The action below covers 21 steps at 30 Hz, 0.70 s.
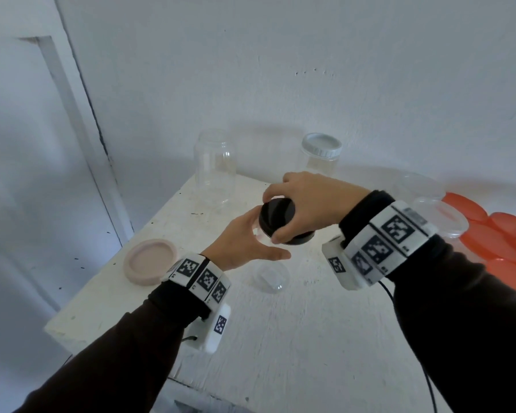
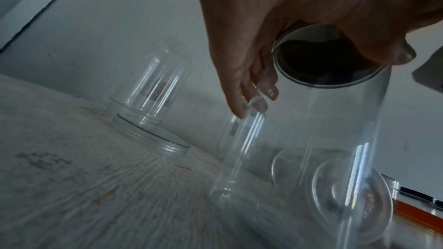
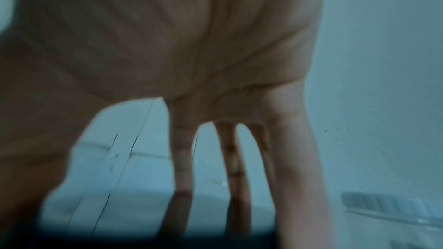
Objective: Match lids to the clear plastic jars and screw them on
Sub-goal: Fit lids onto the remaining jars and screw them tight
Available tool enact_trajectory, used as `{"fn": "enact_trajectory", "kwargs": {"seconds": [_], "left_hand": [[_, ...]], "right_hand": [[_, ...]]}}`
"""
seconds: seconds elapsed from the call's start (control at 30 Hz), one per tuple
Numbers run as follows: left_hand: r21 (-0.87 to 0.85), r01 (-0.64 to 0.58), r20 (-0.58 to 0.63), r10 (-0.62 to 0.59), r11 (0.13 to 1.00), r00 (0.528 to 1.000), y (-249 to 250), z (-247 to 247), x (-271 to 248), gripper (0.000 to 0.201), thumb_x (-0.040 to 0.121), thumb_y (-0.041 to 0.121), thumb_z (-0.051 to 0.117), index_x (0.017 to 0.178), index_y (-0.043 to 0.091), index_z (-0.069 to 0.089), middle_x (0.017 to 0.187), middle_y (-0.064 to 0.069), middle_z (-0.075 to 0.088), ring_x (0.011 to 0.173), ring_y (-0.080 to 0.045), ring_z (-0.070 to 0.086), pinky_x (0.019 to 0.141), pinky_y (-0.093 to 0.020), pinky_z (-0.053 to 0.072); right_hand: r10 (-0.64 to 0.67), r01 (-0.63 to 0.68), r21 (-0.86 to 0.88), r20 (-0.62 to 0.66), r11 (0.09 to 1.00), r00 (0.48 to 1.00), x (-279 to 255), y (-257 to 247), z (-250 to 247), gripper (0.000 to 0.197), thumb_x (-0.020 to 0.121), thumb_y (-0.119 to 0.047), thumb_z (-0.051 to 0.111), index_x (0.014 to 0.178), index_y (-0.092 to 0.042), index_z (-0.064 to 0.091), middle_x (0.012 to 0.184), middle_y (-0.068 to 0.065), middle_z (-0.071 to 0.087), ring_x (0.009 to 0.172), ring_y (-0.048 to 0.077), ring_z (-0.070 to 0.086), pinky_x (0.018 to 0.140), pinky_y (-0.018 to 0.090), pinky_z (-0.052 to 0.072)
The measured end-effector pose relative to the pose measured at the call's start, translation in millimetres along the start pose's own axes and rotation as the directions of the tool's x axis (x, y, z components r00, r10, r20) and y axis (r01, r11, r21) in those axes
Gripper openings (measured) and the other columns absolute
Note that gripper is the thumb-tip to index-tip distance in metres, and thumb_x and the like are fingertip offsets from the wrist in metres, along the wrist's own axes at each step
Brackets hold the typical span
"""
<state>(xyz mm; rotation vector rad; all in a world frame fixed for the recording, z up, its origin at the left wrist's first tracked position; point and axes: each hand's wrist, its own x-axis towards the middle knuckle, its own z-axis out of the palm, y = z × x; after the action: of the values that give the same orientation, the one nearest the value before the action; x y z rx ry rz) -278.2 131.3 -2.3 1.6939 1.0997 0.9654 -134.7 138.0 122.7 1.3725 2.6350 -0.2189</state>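
Note:
I hold a clear plastic jar (image 1: 269, 277) tilted above the white table (image 1: 280, 338). My left hand (image 1: 245, 242) grips it just below the mouth, thumb pointing right. My right hand (image 1: 301, 204) comes from the right and grips the black lid (image 1: 276, 217) that sits on the jar's mouth, fingers curled round its rim. In the left wrist view the left hand's fingers (image 2: 251, 92) lie against the jar (image 2: 335, 158), with the black lid (image 2: 321, 58) at its top. The right wrist view is blurred: it shows the right hand's fingers (image 3: 232, 158) reaching down to the dark lid (image 3: 167, 241).
A clear jar (image 1: 215, 168) stands mouth down at the table's back. A jar with a white lid (image 1: 320, 150) stands beside the wall. A pink lid (image 1: 151, 260) lies at the left edge. Clear containers (image 1: 441, 216) and orange lids (image 1: 504, 234) sit at the right.

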Motion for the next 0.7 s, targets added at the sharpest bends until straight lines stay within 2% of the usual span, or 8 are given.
{"fn": "enact_trajectory", "kwargs": {"seconds": [0.13, 0.2, 0.3, 0.37, 0.47, 0.53, 0.63, 0.7], "left_hand": [[-0.047, 0.012, 0.008, -0.012, 0.999, 1.000, -1, 0, 0, 0.081, 0.051, 0.040, 0.084, 0.124, 0.028, 0.050, 0.117, 0.012, 0.063, 0.114, -0.004, 0.055, 0.102, -0.036, 0.042], [-0.041, 0.015, 0.009, -0.015, 0.999, 1.000, 0, 0, 0, 0.079, 0.051, 0.038, 0.085, 0.123, 0.031, 0.051, 0.116, 0.013, 0.063, 0.113, -0.002, 0.054, 0.101, -0.032, 0.041], [0.005, 0.006, 0.008, -0.006, 1.000, 1.000, 3, 0, 0, 0.070, 0.058, 0.029, 0.087, 0.117, 0.035, 0.050, 0.113, 0.015, 0.062, 0.111, 0.004, 0.052, 0.098, -0.023, 0.039], [0.002, 0.002, 0.002, -0.002, 1.000, 1.000, 3, 0, -1, 0.069, 0.058, 0.028, 0.087, 0.116, 0.036, 0.050, 0.112, 0.015, 0.063, 0.110, 0.004, 0.053, 0.097, -0.022, 0.040], [-0.033, 0.003, -0.007, -0.003, 0.999, 1.000, 3, 1, -2, 0.074, 0.052, 0.038, 0.084, 0.119, 0.032, 0.052, 0.114, 0.013, 0.064, 0.111, -0.001, 0.055, 0.098, -0.027, 0.042], [-0.041, 0.006, 0.000, -0.006, 0.999, 1.000, 2, 1, -2, 0.076, 0.051, 0.039, 0.083, 0.120, 0.032, 0.052, 0.115, 0.013, 0.063, 0.111, -0.001, 0.056, 0.098, -0.029, 0.042], [-0.006, 0.010, -0.002, -0.010, 1.000, 1.000, 4, -1, -1, 0.070, 0.054, 0.031, 0.086, 0.114, 0.039, 0.050, 0.112, 0.016, 0.063, 0.110, 0.003, 0.054, 0.097, -0.023, 0.041], [0.026, 0.002, -0.001, -0.002, 1.000, 1.000, 4, -1, -1, 0.067, 0.060, 0.024, 0.086, 0.112, 0.041, 0.048, 0.111, 0.019, 0.061, 0.109, 0.007, 0.052, 0.095, -0.018, 0.040]], "right_hand": [[0.058, -0.082, -0.143, -0.166, 0.986, 0.984, 4, -5, 9, 0.066, 0.073, -0.069, 0.056, 0.116, -0.020, 0.052, 0.095, -0.001, 0.053, 0.085, 0.018, 0.054, 0.065, 0.026, 0.043], [0.038, -0.043, -0.099, -0.051, 0.994, 0.998, 1, 1, 4, 0.070, 0.073, -0.069, 0.056, 0.128, -0.028, 0.044, 0.111, -0.004, 0.048, 0.098, 0.017, 0.052, 0.078, 0.029, 0.044], [-0.073, 0.060, 0.112, 0.117, 0.992, 0.990, -6, 8, -5, 0.068, 0.073, -0.043, 0.072, 0.133, -0.039, 0.039, 0.123, -0.008, 0.039, 0.110, 0.013, 0.043, 0.092, 0.030, 0.044], [-0.047, 0.043, 0.103, 0.042, 0.994, 0.998, -7, 6, -2, 0.062, 0.071, -0.042, 0.074, 0.127, -0.038, 0.047, 0.114, -0.006, 0.044, 0.103, 0.014, 0.046, 0.085, 0.028, 0.046], [0.032, -0.038, -0.032, -0.158, 0.999, 0.987, -2, -5, 8, 0.058, 0.072, -0.059, 0.065, 0.118, -0.025, 0.056, 0.089, -0.004, 0.050, 0.086, 0.016, 0.053, 0.069, 0.024, 0.045], [0.050, -0.067, -0.079, -0.194, 0.995, 0.980, -1, -6, 9, 0.061, 0.073, -0.066, 0.059, 0.115, -0.020, 0.057, 0.082, -0.006, 0.050, 0.083, 0.016, 0.055, 0.067, 0.025, 0.045], [0.007, -0.006, -0.038, 0.040, 0.999, 0.999, -4, 1, -1, 0.068, 0.075, -0.060, 0.062, 0.133, -0.032, 0.041, 0.115, -0.005, 0.045, 0.103, 0.015, 0.048, 0.086, 0.030, 0.045], [-0.056, 0.053, 0.022, 0.123, 0.998, 0.991, -5, 3, -6, 0.067, 0.074, -0.045, 0.071, 0.133, -0.039, 0.040, 0.120, -0.006, 0.040, 0.107, 0.014, 0.044, 0.088, 0.029, 0.044]]}}
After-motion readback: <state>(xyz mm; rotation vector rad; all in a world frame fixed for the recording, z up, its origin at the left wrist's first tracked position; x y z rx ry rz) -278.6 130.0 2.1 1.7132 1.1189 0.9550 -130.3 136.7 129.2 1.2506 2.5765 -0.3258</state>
